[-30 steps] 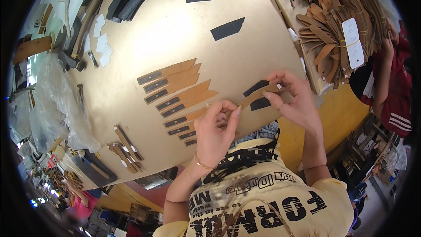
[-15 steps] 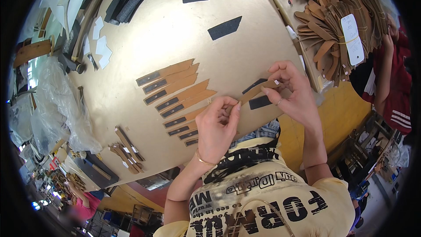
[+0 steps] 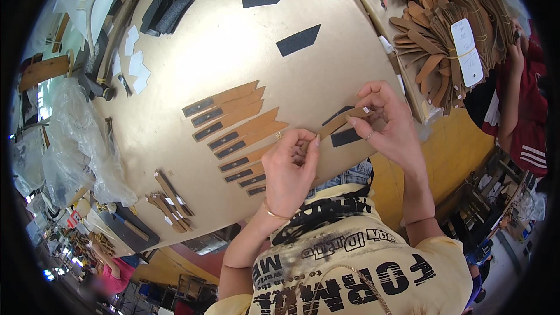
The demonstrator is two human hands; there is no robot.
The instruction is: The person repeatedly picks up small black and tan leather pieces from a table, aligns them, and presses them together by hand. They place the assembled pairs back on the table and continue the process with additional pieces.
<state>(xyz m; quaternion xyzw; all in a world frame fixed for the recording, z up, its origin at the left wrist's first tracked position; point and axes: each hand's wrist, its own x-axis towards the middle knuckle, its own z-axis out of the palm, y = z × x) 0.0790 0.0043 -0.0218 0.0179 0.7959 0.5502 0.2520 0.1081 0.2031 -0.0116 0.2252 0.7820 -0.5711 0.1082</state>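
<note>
A brown leather strip (image 3: pixel 335 127) with a small white tag at one end is stretched between my two hands, just above the near edge of the table. My left hand (image 3: pixel 290 166) pinches its left end between thumb and fingertips. At the tagged right end, my right hand (image 3: pixel 388 125) grips it with the thumb and curled fingers. Black patches (image 3: pixel 346 137) lie on the table under and beside the strip, partly covered by it. To the left of my left hand, several tan leather strips with black patches (image 3: pixel 233 94) lie in a slanting row; my left hand hides some tips.
The gold-coloured table (image 3: pixel 221 52) bears loose black pieces (image 3: pixel 298 39) farther off and a black stack (image 3: pixel 167 11) at far left. Small brown straps (image 3: pixel 169 207) lie near left. Bundled brown leather pieces (image 3: pixel 440 41) crowd the right; a person in red (image 3: pixel 528 105) stands beyond.
</note>
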